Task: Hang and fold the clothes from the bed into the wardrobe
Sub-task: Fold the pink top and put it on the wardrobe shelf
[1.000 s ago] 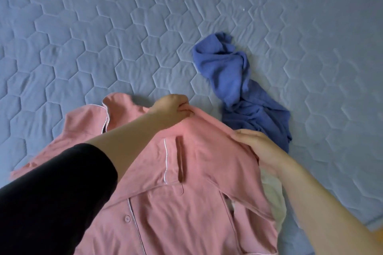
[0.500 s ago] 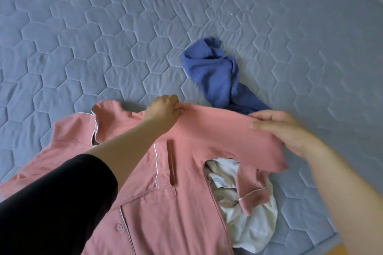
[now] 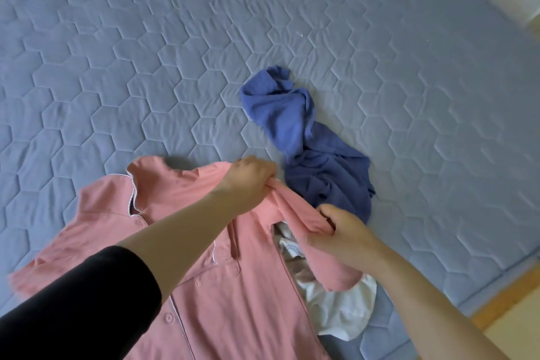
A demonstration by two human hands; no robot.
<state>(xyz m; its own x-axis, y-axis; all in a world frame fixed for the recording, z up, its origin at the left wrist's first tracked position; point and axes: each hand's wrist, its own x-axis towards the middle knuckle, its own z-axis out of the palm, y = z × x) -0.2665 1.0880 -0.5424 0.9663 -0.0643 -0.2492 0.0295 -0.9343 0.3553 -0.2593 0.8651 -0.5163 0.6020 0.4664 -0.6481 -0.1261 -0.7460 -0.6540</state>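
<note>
A pink shirt (image 3: pixel 222 286) lies buttoned-side up on the bed (image 3: pixel 117 67), at its near edge. The left hand (image 3: pixel 248 181) pinches the shoulder fabric. The right hand (image 3: pixel 344 238) curls round the sleeve, above a white garment (image 3: pixel 342 313). A crumpled blue garment (image 3: pixel 292 114) lies just beyond.

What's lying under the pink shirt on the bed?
A crumpled white garment shows beneath the pink shirt, beside its held sleeve; how far it extends underneath is covered.
</note>
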